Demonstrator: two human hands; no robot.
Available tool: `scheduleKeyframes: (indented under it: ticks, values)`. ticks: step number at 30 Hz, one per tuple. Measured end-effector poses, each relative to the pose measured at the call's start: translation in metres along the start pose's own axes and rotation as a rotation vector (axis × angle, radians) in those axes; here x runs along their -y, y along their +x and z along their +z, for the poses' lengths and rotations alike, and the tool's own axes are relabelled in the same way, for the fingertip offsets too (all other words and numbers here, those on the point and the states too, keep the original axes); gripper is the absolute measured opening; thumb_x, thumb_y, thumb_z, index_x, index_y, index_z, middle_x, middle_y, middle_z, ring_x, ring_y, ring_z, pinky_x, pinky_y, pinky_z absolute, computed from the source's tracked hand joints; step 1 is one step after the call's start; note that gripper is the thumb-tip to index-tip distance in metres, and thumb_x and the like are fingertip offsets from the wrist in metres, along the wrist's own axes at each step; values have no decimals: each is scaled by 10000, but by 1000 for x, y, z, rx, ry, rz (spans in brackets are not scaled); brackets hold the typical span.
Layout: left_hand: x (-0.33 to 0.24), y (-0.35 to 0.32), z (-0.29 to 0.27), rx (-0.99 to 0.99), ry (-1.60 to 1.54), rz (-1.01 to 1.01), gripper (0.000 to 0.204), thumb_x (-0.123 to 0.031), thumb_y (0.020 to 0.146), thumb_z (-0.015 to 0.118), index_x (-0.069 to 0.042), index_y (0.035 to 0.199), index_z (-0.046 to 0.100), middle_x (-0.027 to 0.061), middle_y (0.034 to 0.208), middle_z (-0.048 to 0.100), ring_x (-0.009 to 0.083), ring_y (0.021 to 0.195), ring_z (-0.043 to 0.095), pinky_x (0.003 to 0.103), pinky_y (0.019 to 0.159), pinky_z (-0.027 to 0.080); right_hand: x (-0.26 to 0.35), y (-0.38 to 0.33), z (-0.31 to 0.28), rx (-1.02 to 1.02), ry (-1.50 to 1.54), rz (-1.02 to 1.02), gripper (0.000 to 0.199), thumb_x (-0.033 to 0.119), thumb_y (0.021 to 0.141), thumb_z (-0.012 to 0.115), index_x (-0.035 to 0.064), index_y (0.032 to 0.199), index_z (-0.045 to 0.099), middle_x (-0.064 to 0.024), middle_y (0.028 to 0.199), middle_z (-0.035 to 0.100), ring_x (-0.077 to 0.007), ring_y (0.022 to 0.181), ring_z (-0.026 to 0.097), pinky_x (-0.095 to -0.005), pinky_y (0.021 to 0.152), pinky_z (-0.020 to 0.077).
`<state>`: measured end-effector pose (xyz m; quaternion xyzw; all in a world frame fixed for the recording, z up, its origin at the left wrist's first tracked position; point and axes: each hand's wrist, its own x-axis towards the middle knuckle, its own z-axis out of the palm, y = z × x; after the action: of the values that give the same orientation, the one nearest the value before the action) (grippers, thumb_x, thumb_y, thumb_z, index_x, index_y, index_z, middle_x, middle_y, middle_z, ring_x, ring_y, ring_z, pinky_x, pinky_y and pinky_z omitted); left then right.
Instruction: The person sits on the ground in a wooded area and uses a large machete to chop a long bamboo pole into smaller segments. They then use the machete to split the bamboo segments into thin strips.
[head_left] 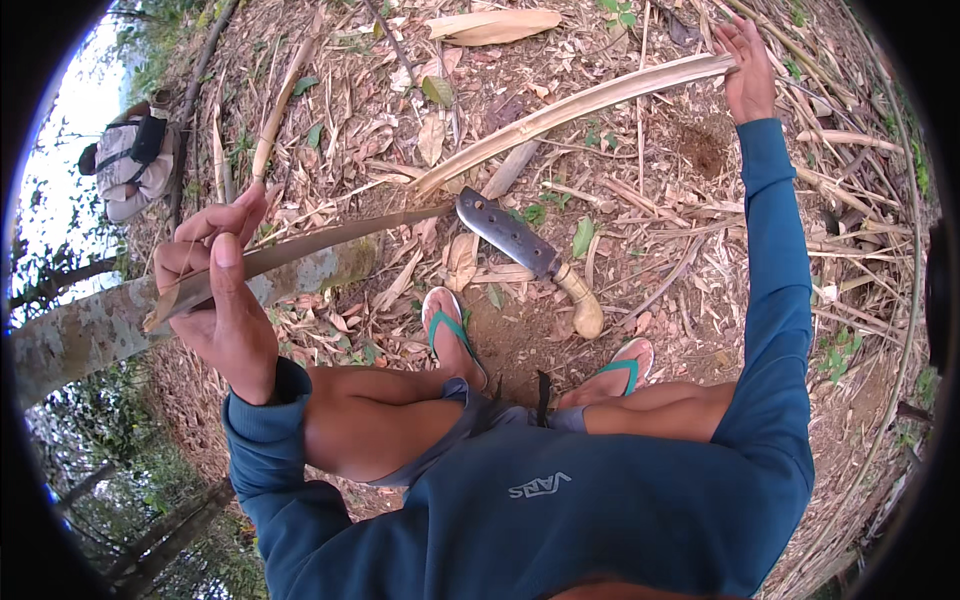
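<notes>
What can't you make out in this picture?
All in the head view:
Pale strip: right end hidden by the right hand.
Brown strip: gripped part partly covered by the left hand.
Mottled trunk: left end cut off by the picture's edge.
Background person: too small for detail.

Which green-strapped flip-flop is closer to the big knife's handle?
The right flip-flop: the knife handle ends close beside it, while the left flip-flop is clearly farther off.

This place is outdoors and wooded: leaf litter point(345, 150), mottled trunk point(90, 335), green foliage point(110, 430).
</notes>
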<state>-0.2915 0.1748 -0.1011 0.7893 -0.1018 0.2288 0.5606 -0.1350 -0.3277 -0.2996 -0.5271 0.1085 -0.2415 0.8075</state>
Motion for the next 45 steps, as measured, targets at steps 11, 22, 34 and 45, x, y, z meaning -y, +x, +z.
scheduleKeyframes:
  ticks: [11,22,34,45]
  values:
    - [20,5,-33,-87,-282,-17,245,-133,985,529,14,1172,469,39,581,412,151,495,469,337,559,489,-187,-332,-15,1344,-1364,246,718,449,892,637,-81,1314,398,-297,1180,540,-430,1109,573,-492,943,486]
    - [36,6,-59,35,-420,46,355,-141,957,465,37,1262,430,16,568,374,138,480,400,324,511,430,-182,-320,-3,1068,-1135,898,488,273,753,820,0,1054,548,-133,871,608,-221,669,586,-401,637,557]
    - [48,17,-74,-125,-497,-54,286,-272,982,438,-15,942,557,-29,558,311,70,453,296,227,438,310,-22,-307,105,883,-977,303,200,117,829,692,23,985,610,-101,715,640,-165,658,655,-341,580,494]
    - [52,30,-68,-214,-520,-73,297,-265,995,425,-9,900,541,-25,539,288,62,416,269,216,376,281,-177,-288,122,1054,-1154,509,271,136,779,673,-9,996,600,-145,743,644,-239,694,682,-350,636,539]
